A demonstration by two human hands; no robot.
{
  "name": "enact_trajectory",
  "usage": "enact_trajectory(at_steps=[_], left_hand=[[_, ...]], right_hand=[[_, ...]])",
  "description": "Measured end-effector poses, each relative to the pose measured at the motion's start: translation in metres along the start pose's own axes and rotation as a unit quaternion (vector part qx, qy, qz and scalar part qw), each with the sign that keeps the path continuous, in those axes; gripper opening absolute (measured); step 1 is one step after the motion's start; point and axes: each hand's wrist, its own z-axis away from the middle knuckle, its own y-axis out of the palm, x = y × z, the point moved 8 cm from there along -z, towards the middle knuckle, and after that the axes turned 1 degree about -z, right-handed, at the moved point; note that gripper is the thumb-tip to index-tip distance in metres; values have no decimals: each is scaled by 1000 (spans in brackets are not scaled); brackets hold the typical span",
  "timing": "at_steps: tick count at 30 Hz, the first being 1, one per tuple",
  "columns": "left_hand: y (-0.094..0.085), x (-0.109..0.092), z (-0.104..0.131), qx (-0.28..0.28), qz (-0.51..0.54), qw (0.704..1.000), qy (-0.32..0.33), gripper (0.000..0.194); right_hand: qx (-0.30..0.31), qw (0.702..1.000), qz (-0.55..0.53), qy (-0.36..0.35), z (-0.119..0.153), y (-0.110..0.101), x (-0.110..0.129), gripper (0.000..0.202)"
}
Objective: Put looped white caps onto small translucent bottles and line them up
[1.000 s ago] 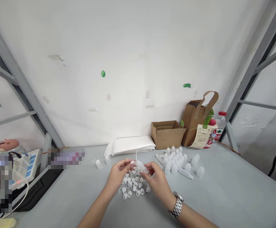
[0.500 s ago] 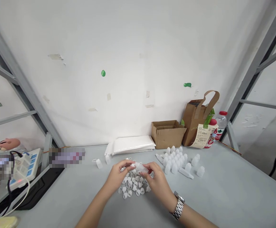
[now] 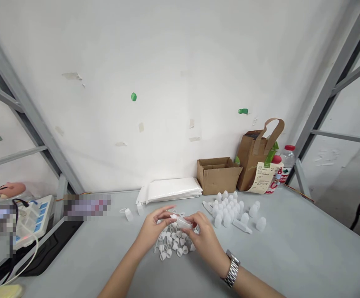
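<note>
Between thumb and fingers, my right hand point(image 3: 202, 229) grips a small translucent plastic bottle point(image 3: 183, 223), tilted with its neck to the left. My left hand point(image 3: 158, 223) pinches a white cap point(image 3: 174, 217) at that neck; whether it is seated cannot be seen. Directly below both hands lies a pile of white caps with loops point(image 3: 170, 242), partly covered by the fingers. To the right stands a cluster of small translucent bottles point(image 3: 227, 211), with one bottle lying down point(image 3: 242, 226). Two capped bottles point(image 3: 128, 214) stand left of my left hand.
White envelopes point(image 3: 172, 189) lie against the wall beside an open cardboard box point(image 3: 219, 182). A paper bag point(image 3: 251, 159) and a red-capped drink bottle point(image 3: 288, 161) stand at the back right. A power strip with cables point(image 3: 40, 215) and a black mat point(image 3: 52, 248) are at left.
My left fingers have lifted and spread somewhat, leaving the white cap visible at the bottle's neck. The bottle has shifted slightly down in my right hand.
</note>
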Motion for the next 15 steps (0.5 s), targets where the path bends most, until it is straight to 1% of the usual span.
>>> enact_trajectory(at_steps=[3, 7, 10, 15], left_hand=[[3, 0, 0, -1, 66, 998, -6, 27], [8, 0, 3, -2, 123, 992, -38, 27], [8, 0, 5, -10, 137, 989, -47, 29], [7, 0, 5, -15, 130, 990, -51, 33]], right_hand=[[-4, 1000, -22, 7, -1, 0, 0, 7], [1, 996, -77, 35, -2, 2, -3, 11], [0, 994, -98, 46, -2, 2, -3, 14], [0, 995, -93, 45, -2, 2, -1, 16]])
